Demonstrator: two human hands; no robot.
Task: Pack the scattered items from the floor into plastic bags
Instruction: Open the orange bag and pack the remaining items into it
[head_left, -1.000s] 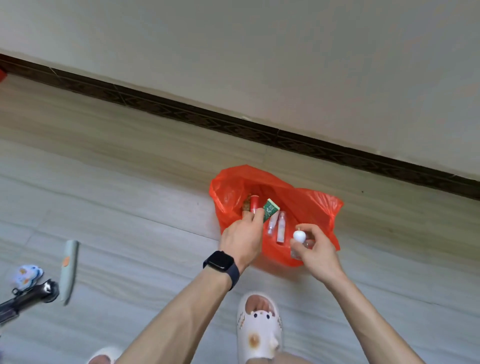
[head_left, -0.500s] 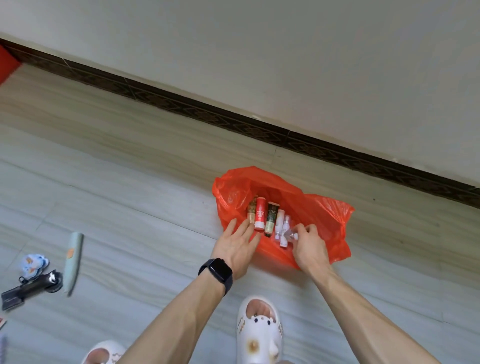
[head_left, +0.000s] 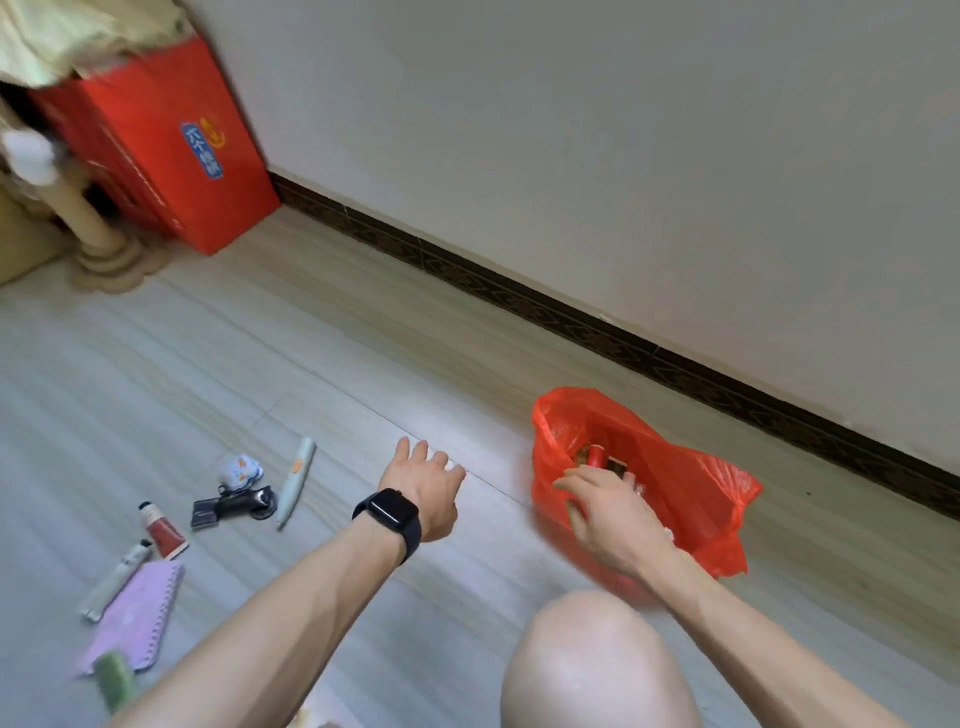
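Left of the open red bag (head_left: 696, 499) at centre right, my left grip (head_left: 423, 486) hangs spread and empty, so I judge fetching the scattered items (head_left: 234, 508) at lower left comes next; my right grip (head_left: 602, 506), at the bag's mouth, is too blurred to read.

Pale plank floor (head_left: 363, 364) down here. Over on the right, a red plastic bag (head_left: 691, 499), mouth open, slumped near the wall. Off to the left, a loose scatter: pale green pen-shaped thing (head_left: 296, 483), just beside it a black tool (head_left: 234, 506) and a small blue-and-white charm (head_left: 240, 470). Nearer, a red tube (head_left: 162, 532), a white tube (head_left: 117, 579) alongside a lilac spiral notebook (head_left: 137, 613), something green and blurred (head_left: 114, 675) at its near end. Far corner: red box (head_left: 171, 156), beige furniture foot (head_left: 106, 257) beside it.
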